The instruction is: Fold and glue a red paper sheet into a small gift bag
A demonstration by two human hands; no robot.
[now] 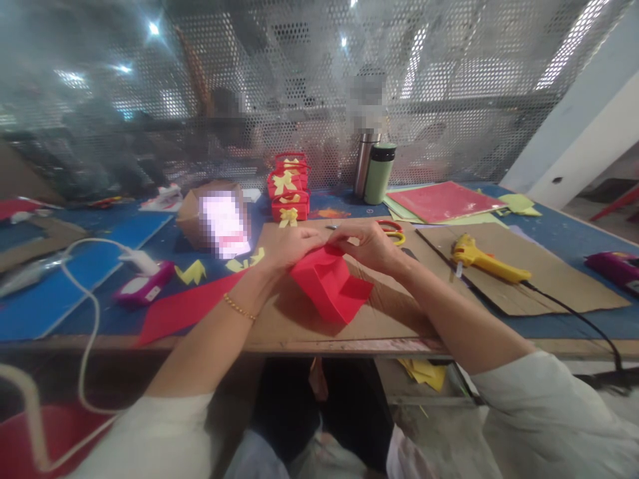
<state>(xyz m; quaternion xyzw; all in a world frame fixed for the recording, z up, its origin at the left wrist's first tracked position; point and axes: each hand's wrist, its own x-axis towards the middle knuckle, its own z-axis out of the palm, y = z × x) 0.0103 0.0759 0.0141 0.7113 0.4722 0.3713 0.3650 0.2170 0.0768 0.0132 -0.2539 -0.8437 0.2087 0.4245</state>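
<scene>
A folded red paper box [331, 285] is held above a brown cardboard sheet [384, 313] near the table's front edge. My left hand [289, 247] pinches its upper left edge with closed fingers. My right hand [367, 245] grips its upper right edge, fingers curled over the paper. A gold bracelet sits on my left wrist. Behind my right hand lie scissors with red and yellow handles [392, 229]. A red paper sheet [184, 309] lies flat to the left of the box.
A stack of finished red boxes with yellow bows [289, 186] stands at the back centre. Two flasks [374, 169] stand by it. A yellow glue gun [484, 261] rests on cardboard at right, its cable running off the edge. Yellow scraps [192, 271] and a purple device [144, 286] lie left. People sit behind mesh.
</scene>
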